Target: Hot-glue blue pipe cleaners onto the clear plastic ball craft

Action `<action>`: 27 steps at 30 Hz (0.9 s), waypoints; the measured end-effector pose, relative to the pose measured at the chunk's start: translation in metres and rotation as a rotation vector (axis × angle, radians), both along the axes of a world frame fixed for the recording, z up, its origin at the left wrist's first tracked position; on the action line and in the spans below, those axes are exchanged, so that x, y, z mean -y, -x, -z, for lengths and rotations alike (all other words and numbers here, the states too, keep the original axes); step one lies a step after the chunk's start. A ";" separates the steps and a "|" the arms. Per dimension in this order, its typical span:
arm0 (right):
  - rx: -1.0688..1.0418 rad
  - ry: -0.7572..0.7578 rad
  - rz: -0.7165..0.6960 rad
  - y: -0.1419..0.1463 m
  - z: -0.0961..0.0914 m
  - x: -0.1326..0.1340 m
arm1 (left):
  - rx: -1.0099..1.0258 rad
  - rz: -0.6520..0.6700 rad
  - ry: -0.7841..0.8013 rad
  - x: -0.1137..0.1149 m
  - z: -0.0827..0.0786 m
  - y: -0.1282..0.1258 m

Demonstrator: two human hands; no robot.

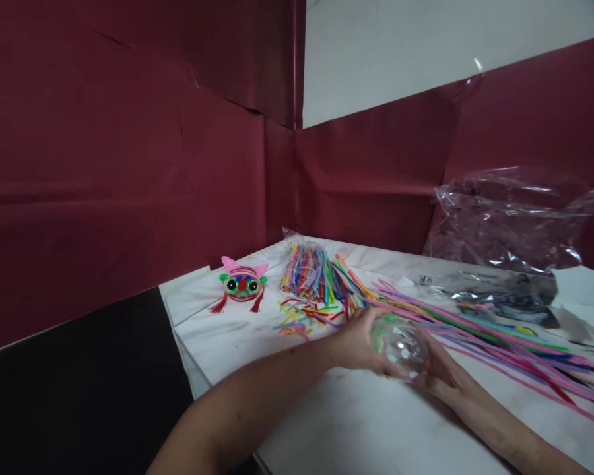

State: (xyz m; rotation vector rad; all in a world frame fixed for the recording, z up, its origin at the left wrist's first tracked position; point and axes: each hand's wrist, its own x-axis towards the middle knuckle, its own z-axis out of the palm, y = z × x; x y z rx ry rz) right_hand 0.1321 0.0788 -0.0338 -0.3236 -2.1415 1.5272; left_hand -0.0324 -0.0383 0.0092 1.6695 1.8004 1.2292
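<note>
Both my hands are wrapped round a clear, round plastic thing [400, 343], with green and pink showing on or through it; blur hides its exact kind. My left hand [359, 340] grips its left side. From the right, my right hand [438, 373] closes on its lower edge. Just beyond my hands lie long pipe cleaners [480, 323] in pink, green, purple and other colours. Short cut pieces of pipe cleaner [301, 316] are scattered left of them, in front of a clear bag [304, 270] full of multicoloured pipe cleaners.
A small mask-like figure [242, 284] with pink ears, big eyes and red tassels sits at the table's [212, 343] left end. Crumpled clear plastic bags [505, 231] stand at the right rear. Dark red sheeting [129, 165] covers the walls behind, and a black surface [79, 389] lies left.
</note>
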 end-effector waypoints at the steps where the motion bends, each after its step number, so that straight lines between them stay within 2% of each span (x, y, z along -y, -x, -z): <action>1: 0.012 -0.003 0.008 0.001 0.004 -0.001 | -0.003 -0.003 -0.006 -0.001 0.002 0.000; 7: -0.057 0.017 0.042 0.011 0.020 -0.010 | -0.051 -0.002 -0.002 0.000 0.003 0.001; 14: -0.099 -0.059 0.097 0.015 0.017 -0.016 | 0.010 0.057 0.095 -0.004 -0.004 0.003; 18: -0.060 -0.094 0.113 0.014 0.017 -0.017 | -0.075 0.118 0.020 0.004 -0.015 0.009; 20: -0.065 -0.110 0.109 0.014 0.018 -0.016 | -0.113 0.011 -0.102 0.025 -0.023 0.023; 23: -0.095 -0.112 0.116 0.016 0.021 -0.016 | -0.072 -0.461 -0.268 0.078 -0.030 0.064; 27: -0.111 -0.143 0.157 0.020 0.025 -0.018 | -0.029 -0.853 -0.393 0.147 -0.027 0.140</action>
